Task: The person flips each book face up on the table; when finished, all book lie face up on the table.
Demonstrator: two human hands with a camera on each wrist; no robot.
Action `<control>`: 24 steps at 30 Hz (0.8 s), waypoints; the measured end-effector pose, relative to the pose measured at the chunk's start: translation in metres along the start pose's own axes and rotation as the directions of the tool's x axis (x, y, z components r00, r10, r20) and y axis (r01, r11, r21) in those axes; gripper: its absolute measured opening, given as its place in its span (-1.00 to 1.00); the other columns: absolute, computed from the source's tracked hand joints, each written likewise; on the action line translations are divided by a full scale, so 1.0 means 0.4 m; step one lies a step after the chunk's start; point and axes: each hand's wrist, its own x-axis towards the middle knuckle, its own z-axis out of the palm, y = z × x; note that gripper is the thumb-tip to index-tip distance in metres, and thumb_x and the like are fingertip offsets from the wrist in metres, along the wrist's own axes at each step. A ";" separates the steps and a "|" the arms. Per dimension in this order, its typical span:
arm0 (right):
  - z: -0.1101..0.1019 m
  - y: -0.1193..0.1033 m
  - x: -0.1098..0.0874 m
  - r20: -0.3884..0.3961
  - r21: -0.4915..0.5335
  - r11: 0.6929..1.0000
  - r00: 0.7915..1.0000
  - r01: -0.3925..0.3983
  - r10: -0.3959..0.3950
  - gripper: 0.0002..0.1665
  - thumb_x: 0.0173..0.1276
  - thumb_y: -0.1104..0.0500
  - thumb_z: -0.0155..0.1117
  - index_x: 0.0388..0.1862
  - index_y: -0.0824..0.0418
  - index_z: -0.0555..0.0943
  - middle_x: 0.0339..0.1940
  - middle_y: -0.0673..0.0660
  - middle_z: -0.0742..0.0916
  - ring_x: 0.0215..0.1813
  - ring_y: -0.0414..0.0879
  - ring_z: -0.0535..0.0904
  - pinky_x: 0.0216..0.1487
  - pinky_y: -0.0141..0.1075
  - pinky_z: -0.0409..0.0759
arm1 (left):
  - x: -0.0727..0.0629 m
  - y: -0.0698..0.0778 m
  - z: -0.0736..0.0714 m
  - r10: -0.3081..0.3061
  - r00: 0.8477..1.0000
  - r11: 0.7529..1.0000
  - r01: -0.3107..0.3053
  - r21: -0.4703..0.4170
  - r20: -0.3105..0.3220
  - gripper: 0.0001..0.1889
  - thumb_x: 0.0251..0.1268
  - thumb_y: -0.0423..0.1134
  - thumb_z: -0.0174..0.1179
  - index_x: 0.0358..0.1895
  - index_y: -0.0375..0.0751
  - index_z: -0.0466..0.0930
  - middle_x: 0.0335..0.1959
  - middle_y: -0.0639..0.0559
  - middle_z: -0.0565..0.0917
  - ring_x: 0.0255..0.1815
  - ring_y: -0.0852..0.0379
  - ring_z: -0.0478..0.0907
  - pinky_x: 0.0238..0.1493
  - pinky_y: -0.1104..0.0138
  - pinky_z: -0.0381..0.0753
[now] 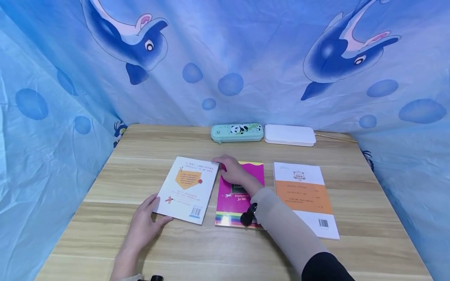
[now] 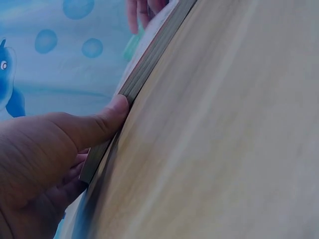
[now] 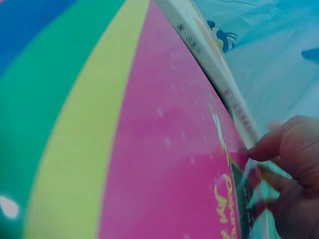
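A: Left hand?
B: Lower left of centre, head view. Pinching the near-left corner of the white book, thumb on the near edge, fingers along the left side.
A: Right hand?
B: Middle of frame. Pinching the same book's upper right corner, thumb at the spine. Forearm crosses the magenta book.
A: Book's place?
B: Just left of centre, printed side up, slightly turned. Flat on the worktop or a touch raised, can't tell.
A: Others?
B: Magenta one just right of it, rainbow stripes along its near end. Orange-and-white book right of that, barcode at its lower right.
A: Back edge?
B: Mint panda case, upper middle; white case just to its right. Dolphin-print backdrop behind.
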 end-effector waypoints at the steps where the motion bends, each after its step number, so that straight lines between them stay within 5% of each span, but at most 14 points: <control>1: -0.001 0.003 0.000 -0.005 0.023 1.000 1.000 0.002 -0.002 -0.40 0.40 0.41 0.25 0.39 0.06 0.55 0.25 0.07 0.61 0.37 -0.04 0.46 0.44 -0.17 0.40 | 0.000 0.000 -0.001 0.002 1.000 1.000 -0.002 -0.002 -0.001 -0.14 -0.06 -0.21 0.61 0.30 -0.60 0.42 0.38 -0.48 0.37 0.37 -0.47 0.30 0.37 -0.25 0.28; 7: 0.002 0.023 -0.001 -0.052 0.063 0.997 0.998 0.050 -0.047 -0.43 0.32 0.22 0.47 0.32 0.07 0.62 0.18 0.04 0.63 0.29 -0.07 0.51 0.37 -0.25 0.47 | -0.004 -0.006 -0.006 0.001 1.000 1.000 -0.001 -0.022 0.011 -0.13 -0.03 -0.21 0.60 0.32 -0.61 0.39 0.41 -0.46 0.34 0.39 -0.48 0.28 0.37 -0.25 0.27; 16: -0.009 0.037 -0.001 -0.119 0.099 0.990 0.989 0.099 -0.087 -0.49 0.29 0.15 0.49 0.23 0.14 0.68 0.18 0.07 0.73 0.30 -0.06 0.58 0.36 -0.23 0.50 | -0.003 -0.010 -0.014 -0.036 0.999 0.994 0.038 -0.101 0.021 -0.14 -0.08 -0.34 0.60 0.34 -0.59 0.39 0.42 -0.41 0.38 0.42 -0.41 0.30 0.41 -0.17 0.28; 24: -0.012 0.047 -0.009 -0.182 0.244 0.958 0.977 0.151 -0.108 -0.52 0.24 0.24 0.52 0.17 0.22 0.70 0.10 0.14 0.77 0.15 -0.07 0.69 0.17 -0.35 0.63 | -0.004 -0.007 -0.008 -0.099 0.995 0.985 0.095 -0.145 -0.022 -0.38 0.19 -0.46 0.40 0.34 -0.50 0.43 0.39 -0.31 0.46 0.40 -0.27 0.41 0.30 0.13 0.42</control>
